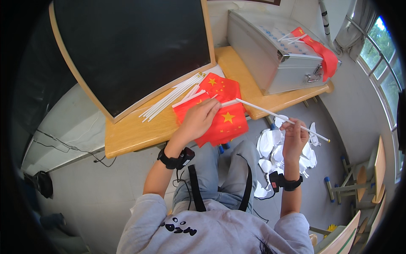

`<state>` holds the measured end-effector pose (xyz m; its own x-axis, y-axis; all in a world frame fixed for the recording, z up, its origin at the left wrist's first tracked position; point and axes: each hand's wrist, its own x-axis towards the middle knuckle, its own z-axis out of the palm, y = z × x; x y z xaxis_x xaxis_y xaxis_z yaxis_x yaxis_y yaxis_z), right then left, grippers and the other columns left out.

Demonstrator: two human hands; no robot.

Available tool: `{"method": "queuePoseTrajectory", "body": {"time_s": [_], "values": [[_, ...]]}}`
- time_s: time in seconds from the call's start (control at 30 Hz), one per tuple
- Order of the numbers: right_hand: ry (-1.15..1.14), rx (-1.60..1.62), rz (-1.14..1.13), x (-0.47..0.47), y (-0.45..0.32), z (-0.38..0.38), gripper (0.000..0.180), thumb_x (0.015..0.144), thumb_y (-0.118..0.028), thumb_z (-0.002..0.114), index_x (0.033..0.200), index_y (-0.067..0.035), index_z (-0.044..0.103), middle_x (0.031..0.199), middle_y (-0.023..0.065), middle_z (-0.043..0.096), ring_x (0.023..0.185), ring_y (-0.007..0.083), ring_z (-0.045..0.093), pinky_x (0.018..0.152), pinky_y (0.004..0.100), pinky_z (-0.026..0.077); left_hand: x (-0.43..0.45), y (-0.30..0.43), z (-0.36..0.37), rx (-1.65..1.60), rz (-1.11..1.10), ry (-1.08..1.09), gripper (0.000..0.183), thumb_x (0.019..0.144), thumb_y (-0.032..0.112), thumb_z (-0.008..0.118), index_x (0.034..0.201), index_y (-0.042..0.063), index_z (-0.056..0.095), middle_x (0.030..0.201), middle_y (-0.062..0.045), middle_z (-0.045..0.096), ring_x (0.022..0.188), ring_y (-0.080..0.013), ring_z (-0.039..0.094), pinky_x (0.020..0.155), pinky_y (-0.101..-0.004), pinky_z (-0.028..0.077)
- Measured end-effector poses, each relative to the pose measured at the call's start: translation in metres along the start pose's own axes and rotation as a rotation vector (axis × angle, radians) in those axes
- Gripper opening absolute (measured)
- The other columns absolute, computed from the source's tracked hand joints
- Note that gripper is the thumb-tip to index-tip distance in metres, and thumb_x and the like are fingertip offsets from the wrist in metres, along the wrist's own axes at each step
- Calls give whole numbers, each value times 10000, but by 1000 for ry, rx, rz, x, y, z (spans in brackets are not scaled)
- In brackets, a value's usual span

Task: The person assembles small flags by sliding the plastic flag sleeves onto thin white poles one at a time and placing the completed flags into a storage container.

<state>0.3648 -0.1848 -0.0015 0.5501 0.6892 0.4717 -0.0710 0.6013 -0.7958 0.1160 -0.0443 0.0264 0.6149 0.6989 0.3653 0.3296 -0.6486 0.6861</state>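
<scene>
My left hand (199, 118) grips the sleeve edge of a small red flag (233, 122) with yellow stars, over the table's front edge. A thin white stick (269, 113) with a gold tip at its outer end is pinched in my right hand (295, 131); its other end meets the flag's white sleeve. More red flags (226, 87) lie on the wooden table (136, 136) beneath and behind my left hand. Beside them rests a bundle of white sticks (173, 96) with gold tips. Whether the stick is inside the sleeve, I cannot tell.
A framed blackboard (133, 47) stands on the table. Right of it sits a silver aluminium case (263, 60) with red flags on sticks (320, 52) on its lid. White paper scraps (272, 149) lie on the floor; wooden chairs (379, 168) are at the right, cables (73, 147) at the left.
</scene>
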Motion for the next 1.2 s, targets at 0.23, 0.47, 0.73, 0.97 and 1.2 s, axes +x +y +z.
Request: {"method": "queuePoseTrajectory", "body": {"time_s": [0.23,0.47,0.73,0.97,1.2], "values": [[50,-42,-82,-4,-22,-15,244,954,-172,456,918,44,564,688,125,584,615,190,571,594,290,466,-7,7,16,-132,-2,-86,242,945,220,408,871,-4,466,822,-161,482,818,-345,508,704,-380,409],[44,-108,-87,-9,-31,-23,237,954,-152,446,903,46,566,663,131,583,576,189,567,568,299,474,-9,1,27,-178,6,-119,252,953,233,394,882,4,473,829,-152,476,810,-334,503,702,-371,405],[35,-150,-100,-10,-31,-29,236,948,-149,454,883,48,568,650,143,586,560,192,565,549,302,479,-10,-2,33,-187,44,-124,267,958,252,383,884,13,476,811,-151,483,787,-337,506,683,-372,408],[22,-221,-106,-13,-35,-29,225,943,-146,467,849,36,560,631,126,582,541,190,573,527,287,466,-14,-4,33,-183,43,-137,244,952,244,395,885,28,489,817,-144,497,790,-334,514,683,-377,411],[-96,-484,-104,-11,-55,-20,227,932,-145,489,814,38,554,607,108,584,509,175,573,516,255,447,-22,6,40,-84,151,-209,195,932,190,442,877,22,522,822,-127,514,771,-313,535,661,-367,425]]}}
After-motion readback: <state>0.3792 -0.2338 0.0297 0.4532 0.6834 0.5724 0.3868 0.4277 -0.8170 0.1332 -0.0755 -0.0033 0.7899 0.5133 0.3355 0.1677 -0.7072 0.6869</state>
